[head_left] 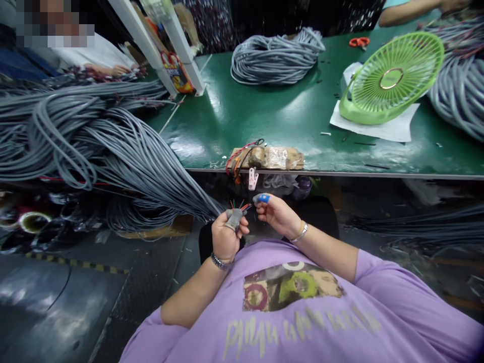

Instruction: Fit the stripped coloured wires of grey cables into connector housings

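My left hand (227,234) is closed round the end of a grey cable (177,189), its thumb covered by a grey finger cot. Thin coloured wires (242,205), red and green among them, fan out of the cable end just above my fist. My right hand (278,214) sits right beside them, with blue tape on thumb and forefinger pinched at the wire tips. The cable runs off left into a thick bundle of grey cables (94,146) draped from the left. Both hands hover below the front edge of the green table (264,116).
A small taped device with red wires (264,157) sits on the table edge above my hands. On the table are a green fan (389,80) on white paper, a grey cable coil (276,58), orange scissors (359,42) and more cables at right (459,85). Other people's arms show at the back.
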A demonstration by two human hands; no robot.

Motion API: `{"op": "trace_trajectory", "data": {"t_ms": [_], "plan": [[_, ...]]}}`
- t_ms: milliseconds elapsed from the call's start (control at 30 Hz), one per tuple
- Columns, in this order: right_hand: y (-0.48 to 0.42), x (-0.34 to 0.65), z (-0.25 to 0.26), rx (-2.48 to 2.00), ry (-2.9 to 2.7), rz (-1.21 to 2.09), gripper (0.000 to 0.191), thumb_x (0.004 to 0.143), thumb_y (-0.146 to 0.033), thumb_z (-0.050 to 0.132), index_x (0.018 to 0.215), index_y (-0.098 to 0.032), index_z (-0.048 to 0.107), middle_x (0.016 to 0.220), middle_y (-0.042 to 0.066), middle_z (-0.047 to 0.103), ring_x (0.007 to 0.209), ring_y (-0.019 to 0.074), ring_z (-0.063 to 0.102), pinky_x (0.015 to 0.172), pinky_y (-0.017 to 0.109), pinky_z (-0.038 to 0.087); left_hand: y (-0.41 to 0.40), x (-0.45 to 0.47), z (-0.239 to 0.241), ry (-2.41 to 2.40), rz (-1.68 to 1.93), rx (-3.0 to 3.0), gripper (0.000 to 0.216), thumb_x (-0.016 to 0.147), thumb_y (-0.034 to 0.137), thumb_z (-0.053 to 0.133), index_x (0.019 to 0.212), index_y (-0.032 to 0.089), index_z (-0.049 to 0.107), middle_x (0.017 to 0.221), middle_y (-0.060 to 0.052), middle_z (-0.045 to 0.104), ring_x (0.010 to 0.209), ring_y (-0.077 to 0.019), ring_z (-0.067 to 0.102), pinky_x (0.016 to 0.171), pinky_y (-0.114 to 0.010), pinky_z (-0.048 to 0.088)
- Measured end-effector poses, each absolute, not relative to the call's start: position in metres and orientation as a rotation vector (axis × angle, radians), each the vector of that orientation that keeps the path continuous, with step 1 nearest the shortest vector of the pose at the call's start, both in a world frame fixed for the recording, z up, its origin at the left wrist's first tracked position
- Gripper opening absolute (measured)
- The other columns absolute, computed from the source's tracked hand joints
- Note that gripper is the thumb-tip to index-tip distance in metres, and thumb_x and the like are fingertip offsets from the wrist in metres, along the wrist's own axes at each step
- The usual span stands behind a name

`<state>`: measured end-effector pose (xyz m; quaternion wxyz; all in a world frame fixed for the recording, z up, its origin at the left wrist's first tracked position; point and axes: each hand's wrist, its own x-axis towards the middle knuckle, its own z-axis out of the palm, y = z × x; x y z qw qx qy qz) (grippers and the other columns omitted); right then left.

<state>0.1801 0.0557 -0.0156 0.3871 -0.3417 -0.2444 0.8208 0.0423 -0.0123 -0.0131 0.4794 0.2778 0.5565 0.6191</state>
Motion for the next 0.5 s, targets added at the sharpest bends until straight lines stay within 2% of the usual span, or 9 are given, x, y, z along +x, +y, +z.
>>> {"op": "trace_trajectory", "data": {"t_ms": [100, 233, 500], "plan": [[0.052, 0.179, -0.013, -0.881, -0.825, 2.074, 0.034, 0.067, -0.043, 0.073, 0.084, -0.016, 0.063, 0.076, -0.001, 0.057, 0.058, 0.0067, 0.046, 0.052, 0.021, 0.037, -0.014, 0.045, -0.012, 1.364, 1.487, 0.717, 0.026, 0.075, 0.039, 0.07, 0.074, 0.014, 0.062, 0.058, 0.001, 0.064, 0.039, -0.0069, 0.055, 0.033, -0.014, 0.03], [0.05, 0.176, -0.005, -0.872, -1.103, 1.946, 0.034, 0.062, -0.039, 0.078, 0.078, -0.015, 0.062, 0.07, -0.002, 0.058, 0.059, 0.0078, 0.046, 0.052, 0.021, 0.035, -0.016, 0.048, -0.013, 1.378, 1.414, 0.834, 0.029, 0.078, 0.04, 0.067, 0.066, 0.014, 0.06, 0.057, 0.0, 0.062, 0.04, -0.0063, 0.054, 0.035, -0.015, 0.031], [0.046, 0.172, -0.007, -0.922, -1.105, 1.864, 0.026, 0.061, -0.032, 0.076, 0.07, -0.015, 0.059, 0.062, -0.003, 0.057, 0.055, 0.0081, 0.046, 0.051, 0.022, 0.035, -0.021, 0.049, -0.018, 1.409, 1.341, 0.918, 0.028, 0.079, 0.04, 0.065, 0.067, 0.015, 0.061, 0.058, 0.0, 0.063, 0.04, -0.0072, 0.055, 0.035, -0.017, 0.032]]}}
